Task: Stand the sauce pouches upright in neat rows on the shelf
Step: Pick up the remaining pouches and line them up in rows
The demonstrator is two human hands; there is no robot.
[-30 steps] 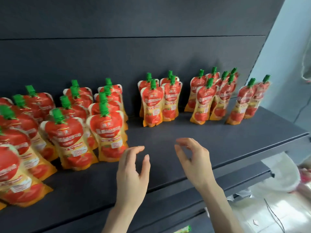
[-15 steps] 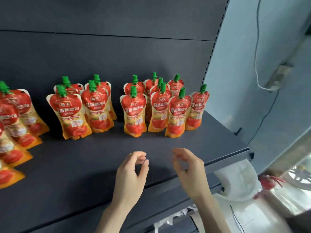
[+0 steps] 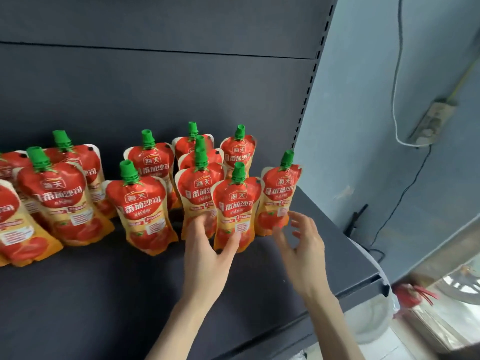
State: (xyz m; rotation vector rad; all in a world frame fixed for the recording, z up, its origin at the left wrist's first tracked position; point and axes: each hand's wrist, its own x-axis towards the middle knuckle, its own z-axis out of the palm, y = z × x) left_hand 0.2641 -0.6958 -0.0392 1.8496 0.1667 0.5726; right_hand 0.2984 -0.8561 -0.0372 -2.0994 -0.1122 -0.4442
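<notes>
Red and orange sauce pouches with green caps stand upright on the dark shelf (image 3: pixel 104 294). A cluster stands at the right end, with the front pouch (image 3: pixel 237 201) nearest me. My left hand (image 3: pixel 207 255) holds its lower part, thumb across the front and fingers at its left edge, touching the pouch behind (image 3: pixel 200 188). My right hand (image 3: pixel 301 250) is spread open, fingertips close to the base of the rightmost pouch (image 3: pixel 279 193). Another pouch (image 3: pixel 142 203) stands alone to the left, and more pouches (image 3: pixel 54 193) crowd the far left.
The shelf ends at the right by a slotted upright (image 3: pixel 309 87) and a pale blue wall. A power strip (image 3: pixel 433 120) with cables hangs on that wall. Below the shelf corner lie a white bag (image 3: pixel 371 320) and a red item (image 3: pixel 407 294).
The view has swung right and closer to the right-end cluster. Both hands have reached forward from the shelf's front; the left now grips the front pouch and the right is beside the rightmost pouch.
</notes>
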